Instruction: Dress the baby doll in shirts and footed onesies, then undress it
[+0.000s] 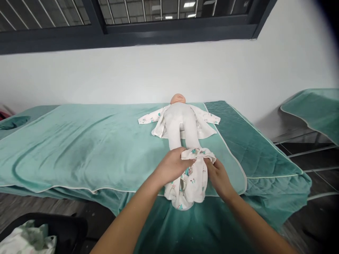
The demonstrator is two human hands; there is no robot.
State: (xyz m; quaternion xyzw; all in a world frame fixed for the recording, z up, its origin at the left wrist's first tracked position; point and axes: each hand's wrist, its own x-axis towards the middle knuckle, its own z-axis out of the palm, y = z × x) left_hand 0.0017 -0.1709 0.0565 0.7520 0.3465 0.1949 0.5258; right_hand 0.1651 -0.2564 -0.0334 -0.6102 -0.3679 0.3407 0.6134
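Observation:
A baby doll (180, 118) lies on its back on a teal blanket (87, 141), head toward the wall. An open white patterned top (203, 121) is spread under its torso and arms. At the doll's feet, my left hand (173, 164) and my right hand (217, 174) each grip the bunched waist of small white patterned trousers (190, 183). The trouser legs hang toward me over the blanket edge. Both hands are closed on the cloth, one at each side of the opening. The doll's feet are hidden by the cloth.
The bed (265, 155) has a darker teal quilted cover and stands against a white wall under a dark window frame. A second teal-covered surface (312, 109) sits at the right. A dark bin with folded cloth (29, 236) is at lower left.

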